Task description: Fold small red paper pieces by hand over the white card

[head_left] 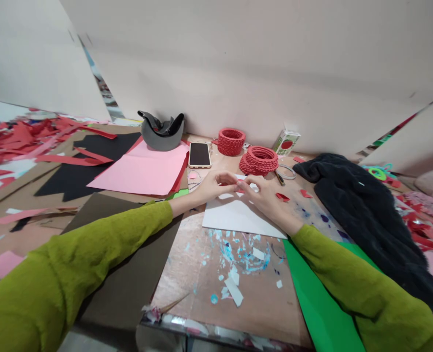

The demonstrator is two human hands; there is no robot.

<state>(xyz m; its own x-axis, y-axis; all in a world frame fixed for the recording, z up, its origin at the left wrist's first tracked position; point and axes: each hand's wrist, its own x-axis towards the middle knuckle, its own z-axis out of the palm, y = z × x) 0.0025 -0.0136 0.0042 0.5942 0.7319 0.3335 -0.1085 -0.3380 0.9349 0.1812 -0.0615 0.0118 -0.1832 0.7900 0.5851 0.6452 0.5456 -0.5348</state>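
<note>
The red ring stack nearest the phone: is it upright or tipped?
Upright: the red ring stack stands with its rings piled one over another and its round opening facing up.

long yellow-green sleeves (pixel 92 254), creased fabric, snug cuffs (pixel 164 211), bare hands (pixel 218 185)

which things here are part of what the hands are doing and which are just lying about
Seemingly in use:
red piece, mostly hidden, between the left hand and right hand
white sheet beneath the hands
probably the red ring stacks, matching in colour

Apparently just lying about:
grey cap
phone
small carton
dark cloth
</note>
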